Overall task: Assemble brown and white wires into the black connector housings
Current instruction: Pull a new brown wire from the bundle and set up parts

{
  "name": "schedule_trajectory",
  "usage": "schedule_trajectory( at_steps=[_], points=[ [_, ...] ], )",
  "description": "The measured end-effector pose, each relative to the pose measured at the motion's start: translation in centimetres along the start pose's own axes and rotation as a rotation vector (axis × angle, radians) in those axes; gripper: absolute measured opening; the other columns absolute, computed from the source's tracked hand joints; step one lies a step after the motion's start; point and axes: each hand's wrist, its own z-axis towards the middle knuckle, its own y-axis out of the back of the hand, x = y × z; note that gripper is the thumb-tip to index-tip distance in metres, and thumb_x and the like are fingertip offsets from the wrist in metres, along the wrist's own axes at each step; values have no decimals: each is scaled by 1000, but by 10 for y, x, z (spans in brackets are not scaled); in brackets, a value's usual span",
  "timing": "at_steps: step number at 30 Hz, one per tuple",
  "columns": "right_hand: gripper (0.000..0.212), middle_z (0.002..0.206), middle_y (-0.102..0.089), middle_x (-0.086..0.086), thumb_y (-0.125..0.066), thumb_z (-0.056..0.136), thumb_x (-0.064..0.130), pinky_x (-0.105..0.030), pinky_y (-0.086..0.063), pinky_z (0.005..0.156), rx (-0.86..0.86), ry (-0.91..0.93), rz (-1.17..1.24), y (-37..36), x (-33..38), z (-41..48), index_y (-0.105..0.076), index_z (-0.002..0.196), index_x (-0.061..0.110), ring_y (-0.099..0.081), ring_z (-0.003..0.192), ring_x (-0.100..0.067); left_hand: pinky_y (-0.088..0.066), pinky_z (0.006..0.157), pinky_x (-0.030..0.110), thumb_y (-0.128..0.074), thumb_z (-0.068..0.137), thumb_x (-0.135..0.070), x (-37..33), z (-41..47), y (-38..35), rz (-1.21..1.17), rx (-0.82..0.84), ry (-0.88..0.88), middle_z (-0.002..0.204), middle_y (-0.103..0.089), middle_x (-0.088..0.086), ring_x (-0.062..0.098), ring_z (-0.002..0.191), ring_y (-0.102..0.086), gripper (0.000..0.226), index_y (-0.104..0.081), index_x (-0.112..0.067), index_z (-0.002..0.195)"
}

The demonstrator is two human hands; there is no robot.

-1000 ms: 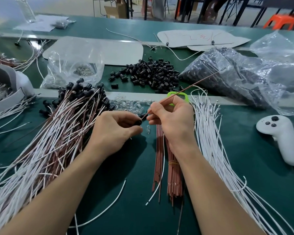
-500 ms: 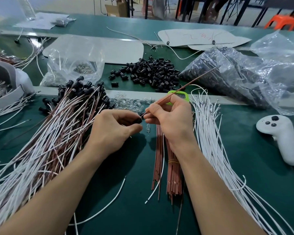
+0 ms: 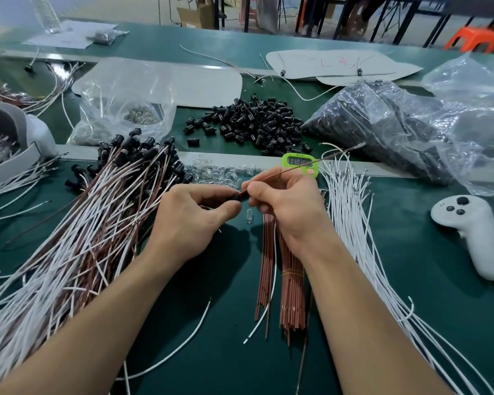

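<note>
Above the mat (image 3: 411, 280), left hand (image 3: 194, 220) seemingly pinches housing (image 3: 236, 197); right hand (image 3: 288, 206), brown wire (image 3: 297, 167).

Nothing legible — green timer (image 3: 297, 160) digits blurred, white sheet (image 3: 311, 65) scrawl unreadable.

Small black connector housing (image 3: 236, 197): mostly hidden by left hand (image 3: 191, 220) fingers. Thin brown wire (image 3: 328, 156): near end hidden under right hand (image 3: 285, 208) fingertips. Green plastic timer (image 3: 297, 160): digits unreadable.

Both forearms in, converging mid-frame. L hand (image 3: 194, 218) curled, thumb + index pinching housing (image 3: 236, 197). R hand (image 3: 287, 206) pinches wire (image 3: 297, 167) (knuckles up), other fingers tucked; fingertips of both hands nearly meet.
</note>
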Motion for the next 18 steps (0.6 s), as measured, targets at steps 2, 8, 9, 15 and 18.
schedule_trajectory(
  at_steps=[2,8,9,15,18],
  points=[
    [21,62,-68,-9,-74,84,-11,-18,-44,49,17,-7,-50,0,-1,0,-73,73,7,-57,52,-11,-61,72,23,-82,74,-34,1,0,0,-15,0,3,82,-78,-17,6,76,-75,19,-81,-40,92],
    [14,62,-67,3,-75,87,-1,-17,-44,52,103,-31,-143,-3,-3,1,-74,81,12,-59,56,-9,-62,74,28,-90,71,-22,3,-3,-2,-70,-24,13,83,-79,-10,13,77,-77,28,-82,-33,96],
    [12,64,-69,3,-77,86,2,-17,-45,52,120,-32,-170,-4,-3,1,-74,84,13,-61,57,-9,-62,75,30,-91,71,-18,4,-3,-2,-88,-29,32,84,-80,-8,14,79,-78,30,-81,-31,97],
    [18,61,-72,-4,-76,89,7,-22,-46,46,0,-29,-341,-6,-9,2,-71,75,18,-68,53,-14,-60,76,18,-79,79,6,0,-4,-2,-24,-7,17,84,-79,-13,7,81,-76,43,-79,-35,92],
    [14,60,-71,-4,-71,94,2,-23,-51,44,-112,-36,-128,-2,-4,2,-68,82,8,-69,53,-17,-58,75,14,-81,82,-4,-3,-3,2,55,-123,37,80,-77,-19,1,78,-75,36,-80,-40,85]
  ],
)
